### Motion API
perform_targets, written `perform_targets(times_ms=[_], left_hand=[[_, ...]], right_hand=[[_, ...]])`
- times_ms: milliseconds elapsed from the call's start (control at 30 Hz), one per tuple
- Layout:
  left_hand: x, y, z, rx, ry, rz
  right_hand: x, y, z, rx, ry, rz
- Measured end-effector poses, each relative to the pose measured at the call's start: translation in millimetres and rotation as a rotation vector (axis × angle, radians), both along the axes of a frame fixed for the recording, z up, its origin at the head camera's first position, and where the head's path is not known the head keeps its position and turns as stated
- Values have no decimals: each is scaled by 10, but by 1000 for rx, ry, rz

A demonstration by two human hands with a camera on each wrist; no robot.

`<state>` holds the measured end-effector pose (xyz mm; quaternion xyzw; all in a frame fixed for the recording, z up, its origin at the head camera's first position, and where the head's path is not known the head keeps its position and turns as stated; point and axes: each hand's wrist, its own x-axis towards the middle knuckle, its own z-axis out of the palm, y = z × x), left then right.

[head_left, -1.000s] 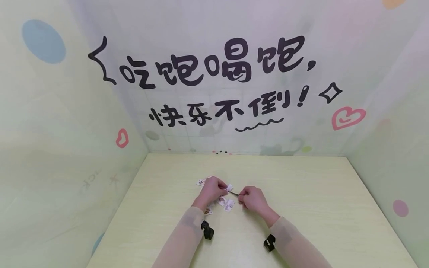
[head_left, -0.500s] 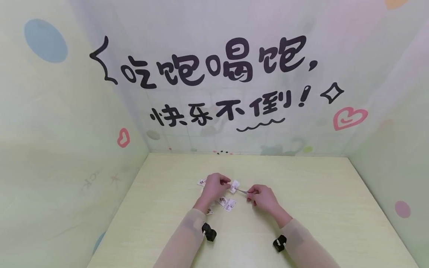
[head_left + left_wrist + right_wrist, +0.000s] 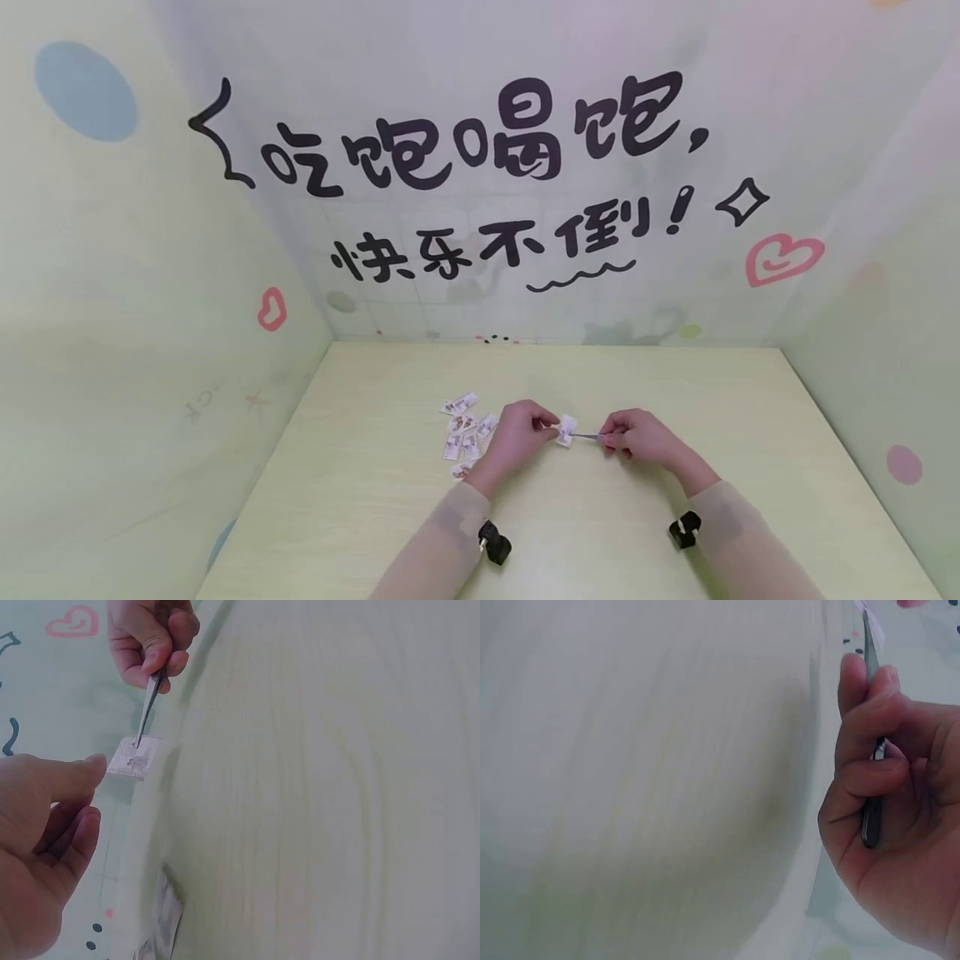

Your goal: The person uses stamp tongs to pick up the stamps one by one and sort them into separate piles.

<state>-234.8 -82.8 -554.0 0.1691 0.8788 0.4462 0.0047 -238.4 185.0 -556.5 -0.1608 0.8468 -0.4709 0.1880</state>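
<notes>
My right hand grips metal tweezers along the shank, thumb and fingers curled round it in the right wrist view. The tweezers' tips lie on a small white printed card, which is held up above the table. On the card's other side is my left hand, thumb and finger pinching at its left edge; the remaining fingers curl loosely. Further left, a loose cluster of several similar small printed cards lies on the table, some overlapping. My left wrist partly covers the nearest of them.
The pale wood-grain table is enclosed by printed side walls and a back wall with black lettering. A black wrist camera sits on the left sleeve, another camera on the right sleeve.
Both hands have moved to the right, carrying the small card away from the cluster. Cards formerly covered by the left hand now show. The tweezers stay in the right hand.
</notes>
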Motion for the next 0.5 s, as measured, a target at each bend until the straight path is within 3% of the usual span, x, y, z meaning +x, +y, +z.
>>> perform_targets(times_ms=[200, 500], left_hand=[[2, 190, -108, -64, -39, -55], [-21, 299, -155, -124, -98, -43]], right_hand=[[-24, 91, 46, 25, -34, 41], [-63, 98, 13, 71, -1, 45]])
